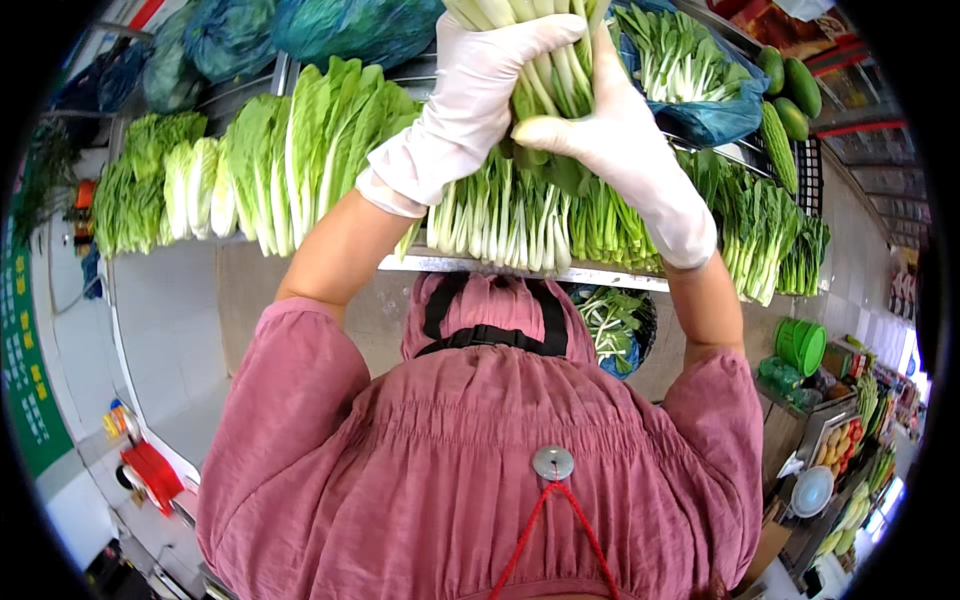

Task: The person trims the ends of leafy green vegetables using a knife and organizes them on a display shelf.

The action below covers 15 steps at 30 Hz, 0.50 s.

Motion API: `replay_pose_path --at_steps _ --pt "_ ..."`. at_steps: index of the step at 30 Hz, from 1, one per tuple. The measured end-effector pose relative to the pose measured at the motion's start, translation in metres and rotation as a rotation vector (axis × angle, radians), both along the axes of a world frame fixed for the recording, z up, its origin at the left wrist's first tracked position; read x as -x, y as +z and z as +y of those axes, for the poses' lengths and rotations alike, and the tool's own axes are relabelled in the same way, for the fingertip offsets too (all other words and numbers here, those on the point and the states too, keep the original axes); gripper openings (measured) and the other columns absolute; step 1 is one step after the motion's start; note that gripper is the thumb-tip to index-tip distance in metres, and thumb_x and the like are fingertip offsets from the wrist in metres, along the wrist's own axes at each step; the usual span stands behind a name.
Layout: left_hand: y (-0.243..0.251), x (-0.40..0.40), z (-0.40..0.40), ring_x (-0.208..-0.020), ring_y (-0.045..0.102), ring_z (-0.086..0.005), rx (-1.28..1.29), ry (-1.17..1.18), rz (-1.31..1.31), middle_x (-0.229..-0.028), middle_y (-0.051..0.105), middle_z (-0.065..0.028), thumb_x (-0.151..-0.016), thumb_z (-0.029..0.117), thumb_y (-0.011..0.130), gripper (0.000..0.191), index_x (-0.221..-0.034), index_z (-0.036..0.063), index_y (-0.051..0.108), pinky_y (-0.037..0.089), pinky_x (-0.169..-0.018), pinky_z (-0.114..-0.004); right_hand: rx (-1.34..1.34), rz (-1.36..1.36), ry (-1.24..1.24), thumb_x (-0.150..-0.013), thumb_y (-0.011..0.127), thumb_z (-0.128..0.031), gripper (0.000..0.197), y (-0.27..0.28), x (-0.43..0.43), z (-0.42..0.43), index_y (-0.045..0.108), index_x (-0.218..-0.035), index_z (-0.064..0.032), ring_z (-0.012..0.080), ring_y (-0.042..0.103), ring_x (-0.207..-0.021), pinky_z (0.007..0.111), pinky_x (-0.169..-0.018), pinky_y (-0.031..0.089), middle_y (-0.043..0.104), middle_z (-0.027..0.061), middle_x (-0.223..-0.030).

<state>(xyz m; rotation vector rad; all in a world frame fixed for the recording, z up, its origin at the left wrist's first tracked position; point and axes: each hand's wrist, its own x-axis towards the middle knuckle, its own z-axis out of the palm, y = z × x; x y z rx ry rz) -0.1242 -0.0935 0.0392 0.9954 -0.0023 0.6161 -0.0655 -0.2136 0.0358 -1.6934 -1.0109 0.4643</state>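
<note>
Both hands wear white gloves and hold one bunch of leafy greens between them at the top middle, its pale stems up and its leaves hanging down. My left hand wraps the bunch from the left side, thumb across the stems. My right hand grips it from the right, its thumb below the other thumb. Under the hands stands a row of greens with white stems. Left of these are tall romaine-like lettuces; darker green-stemmed bunches stand to the right.
A metal shelf edge runs in front of the row. Behind lie blue-green plastic bags, a blue bag of small greens, and a bitter melon beside green oblong produce. A round container of loose greens sits below the shelf.
</note>
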Motion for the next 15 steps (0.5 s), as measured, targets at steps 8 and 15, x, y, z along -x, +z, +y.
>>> replay_pose_path --at_steps 8,15 --pt "-0.018 0.061 -0.022 -0.092 0.059 -0.0163 -0.164 0.281 -0.001 -0.101 0.059 -0.0067 -0.068 0.008 0.075 0.047 -0.109 0.0032 0.052 0.049 -0.083 -0.03 -0.09 0.219 0.397 -0.057 0.084 -0.019 0.087 -0.021 0.0 0.023 0.037 -0.128 0.0007 0.0172 0.057 -0.097 0.028 -0.086 0.045 0.059 0.0118 -0.108" --pt "-0.069 0.175 0.028 -0.135 0.009 -0.0373 -1.394 0.466 0.613 -0.144 0.009 -0.0266 -0.06 0.024 0.076 0.115 -0.14 -0.0004 -0.003 0.013 -0.11 -0.042 0.107 -0.84 0.737 -0.065 0.071 -0.014 0.059 -0.008 -0.018 0.048 0.048 -0.119 -0.0109 0.0298 0.062 -0.087 0.036 -0.076 0.05 0.063 0.0146 -0.096"
